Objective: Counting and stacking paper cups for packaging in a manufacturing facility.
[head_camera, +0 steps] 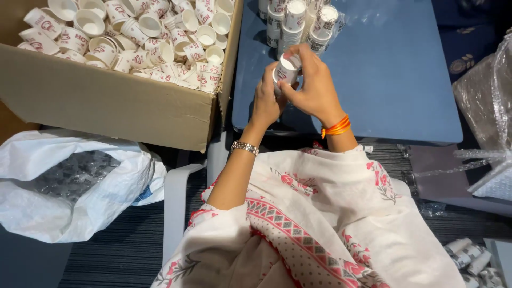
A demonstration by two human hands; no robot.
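A white plastic bag [69,186] lies crumpled on the floor at the far left. Above it, an open cardboard box [112,101] holds a loose heap of small white paper cups [133,32] with red print. Just right of the box, over the near edge of a blue tabletop [394,74], a person's two hands meet around one short stack of the same cups [286,68]. The left hand [266,98], with a metal bracelet at the wrist, grips the stack from below and behind, fingers curled around its side. The right hand [314,88], with orange threads at the wrist, closes over it from the right, fingers [298,53] wrapped across the open top rim. Beyond the hands, wrapped cup stacks [298,21] stand upright on the tabletop. Clear plastic wrapping [488,101] lies at the far right.
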